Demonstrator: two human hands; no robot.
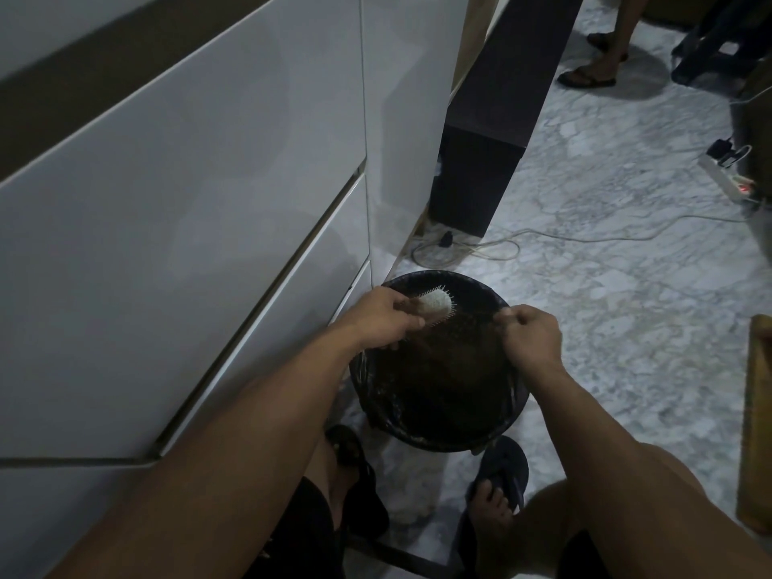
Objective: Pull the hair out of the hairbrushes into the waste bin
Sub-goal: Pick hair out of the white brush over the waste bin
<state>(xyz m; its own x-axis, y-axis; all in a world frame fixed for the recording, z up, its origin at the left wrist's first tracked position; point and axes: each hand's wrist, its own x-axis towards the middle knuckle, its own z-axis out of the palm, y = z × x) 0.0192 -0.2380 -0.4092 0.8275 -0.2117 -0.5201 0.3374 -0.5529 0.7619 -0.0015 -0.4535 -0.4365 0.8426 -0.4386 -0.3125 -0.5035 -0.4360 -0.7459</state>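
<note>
Your left hand (378, 315) grips the brush (434, 305) by its handle, head pointing across at your right hand (532, 338). That hand, curled tight, seems to pinch hair (476, 317) strung back to the bristles. The bin (438, 442) sits directly beneath both.

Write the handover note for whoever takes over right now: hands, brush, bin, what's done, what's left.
Left hand grips the hairbrush by its handle, with the white head over the far-left part of the waste bin.
Right hand pinches what looks like brown hair drawn from the bristles, above the bin's right side.
The bin stands on the floor in front of the person's feet, beside the white cabinet.
Done: one tuft is coming off.
Left: drop it in and clear the remaining bristles. No other brushes are in view.
</note>
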